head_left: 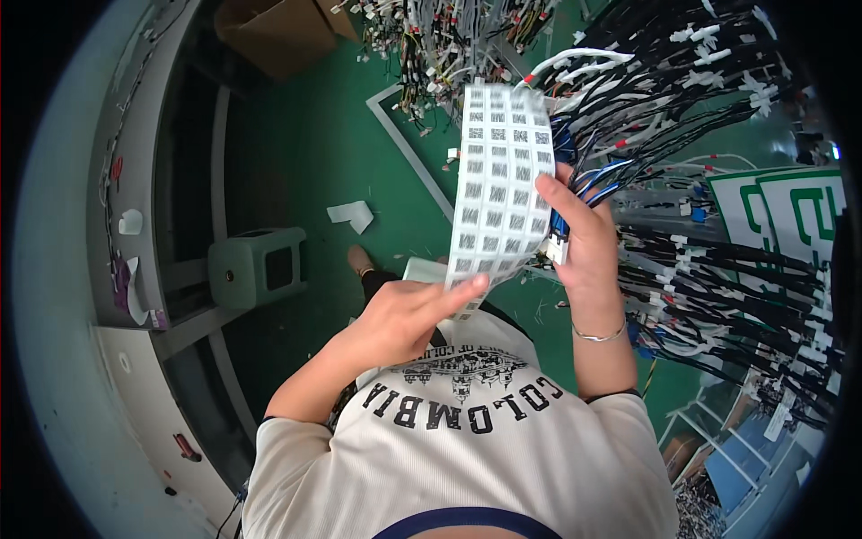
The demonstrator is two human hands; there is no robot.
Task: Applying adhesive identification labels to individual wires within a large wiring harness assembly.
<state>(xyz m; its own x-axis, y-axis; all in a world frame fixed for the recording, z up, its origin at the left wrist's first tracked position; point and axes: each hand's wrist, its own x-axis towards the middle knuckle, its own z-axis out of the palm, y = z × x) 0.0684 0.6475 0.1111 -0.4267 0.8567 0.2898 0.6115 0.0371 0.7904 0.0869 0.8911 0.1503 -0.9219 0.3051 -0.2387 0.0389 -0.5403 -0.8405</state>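
Pinching the lower edge of a long sheet of small code labels [499,184], the left hand [409,316] has its fingers mostly curled, the forefinger stretched out along the sheet's bottom corner and the thumb tucked beneath. The sheet rises from that hand and curves up and away, so it stands just above and in front of the knuckles, between the two hands. On its far side the right hand [584,238] is half closed, its thumb pressed flat on the right edge of the sheet, while the fingers behind wrap a small white and blue connector [558,235] with blue wires; how tightly they close on it cannot be made out. A thin bracelet [600,336] circles that wrist. Beyond the right hand hangs a dense mass of black wire harnesses [709,153] with white tags, spreading across the right side. Further off, a heap of white-connectored cables [440,40] lies on the green floor [305,144]. A cardboard box [274,31] stands at the top; its contents are not visible. To the left sit a pale green stool [259,265] and a grey workbench [126,162], with a scrap of white paper [352,214] lying on the floor between.
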